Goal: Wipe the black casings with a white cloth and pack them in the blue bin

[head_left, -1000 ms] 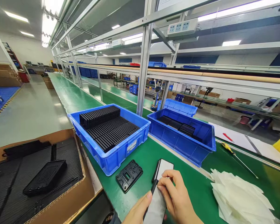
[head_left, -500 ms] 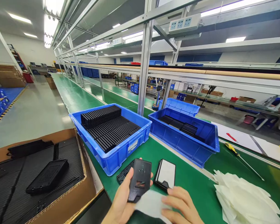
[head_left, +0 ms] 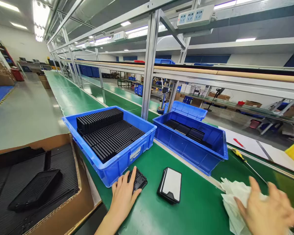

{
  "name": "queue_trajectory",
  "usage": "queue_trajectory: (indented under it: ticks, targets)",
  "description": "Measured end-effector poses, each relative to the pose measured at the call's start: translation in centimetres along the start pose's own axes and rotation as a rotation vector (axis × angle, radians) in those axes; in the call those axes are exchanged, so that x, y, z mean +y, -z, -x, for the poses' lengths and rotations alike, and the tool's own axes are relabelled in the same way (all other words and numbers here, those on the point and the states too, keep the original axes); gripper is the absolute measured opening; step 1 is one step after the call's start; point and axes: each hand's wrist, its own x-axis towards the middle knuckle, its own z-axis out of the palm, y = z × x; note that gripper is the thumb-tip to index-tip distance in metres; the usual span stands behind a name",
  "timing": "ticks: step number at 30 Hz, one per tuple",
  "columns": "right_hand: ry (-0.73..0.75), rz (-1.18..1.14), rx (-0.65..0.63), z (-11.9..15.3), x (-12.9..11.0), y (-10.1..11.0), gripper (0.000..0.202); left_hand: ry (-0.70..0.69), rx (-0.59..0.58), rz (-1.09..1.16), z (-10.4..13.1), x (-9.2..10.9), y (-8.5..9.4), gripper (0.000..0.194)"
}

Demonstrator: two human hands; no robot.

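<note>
The left hand lies over the black plastic cover on the green tabletop, its fingers spread across the cover's left part; whether it grips the cover or only rests on it cannot be told. The cover sits near the tabletop's near left edge, just beside the blue bin, which holds rows of thin black parts, some standing higher along its far left side. To the right of the cover, apart from both hands, a black case with a white face lies on the tabletop. The right hand, blurred, is over the pile of white sheets towards the near right corner of the view, its fingers apart and open; whether it touches the sheets cannot be told. Behind the sheets lies a screwdriver with a yellow handle, and beyond it a red tool rests on a white board. A deeper blue bin with black pieces inside stands behind the case. Beyond the tabletop's left edge, an open cardboard box holds more black parts.
</note>
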Motion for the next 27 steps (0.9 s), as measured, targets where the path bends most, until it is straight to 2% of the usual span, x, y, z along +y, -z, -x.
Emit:
queue_trajectory:
  ticks: [2,4,6,7,9,11,13,15,17,19,22,24,27]
  targets:
    - [0.139,-0.169,-0.164,-1.2,-4.3,-1.4,0.072,-0.019,0.020,-0.003,0.1,0.2,-0.2,0.063]
    - [0.268,-0.353,-0.481,-2.0,-8.5,-3.0,0.089,-0.069,0.060,0.042,0.5,0.3,0.1,0.061]
    - [0.304,-0.409,-0.795,-2.7,-11.8,-4.2,0.110,-0.129,0.054,0.176,1.2,0.6,0.4,0.059]
    - [0.305,-0.407,-0.906,-2.9,-13.0,-4.5,0.117,-0.148,0.018,0.270,1.6,0.7,0.5,0.058]
    - [0.294,-0.404,-0.985,-3.3,-14.8,-4.5,0.120,-0.143,-0.098,0.478,2.4,1.3,0.4,0.057]
    - [0.287,-0.441,-0.918,-3.3,-15.8,-3.8,0.116,-0.083,-0.191,0.733,3.1,2.2,0.1,0.057]
    - [0.319,-0.531,-0.819,-2.8,-16.6,-2.7,0.117,0.039,-0.265,1.121,3.5,3.4,-0.2,0.061]
    - [0.393,-0.645,-0.735,-1.8,-17.6,-1.7,0.118,0.250,-0.406,1.577,3.6,4.8,-0.1,0.065]
    - [0.463,-0.713,-0.600,-0.7,-18.8,-0.9,0.110,0.500,-0.616,1.892,3.7,6.0,0.5,0.063]
    - [0.470,-0.739,-0.437,-0.1,-19.8,-0.2,0.089,0.649,-0.774,2.008,4.0,6.6,1.2,0.057]
    - [0.360,-0.805,-0.259,-0.4,-20.8,0.7,0.041,0.651,-0.844,2.018,4.7,6.6,1.9,0.047]
    - [0.307,-0.880,-0.190,-1.0,-21.1,1.2,0.018,0.618,-0.825,1.968,5.4,6.2,1.8,0.043]
    - [0.319,-0.968,-0.110,-1.6,-21.6,1.7,0.011,0.496,-0.667,1.879,6.1,5.5,1.0,0.040]
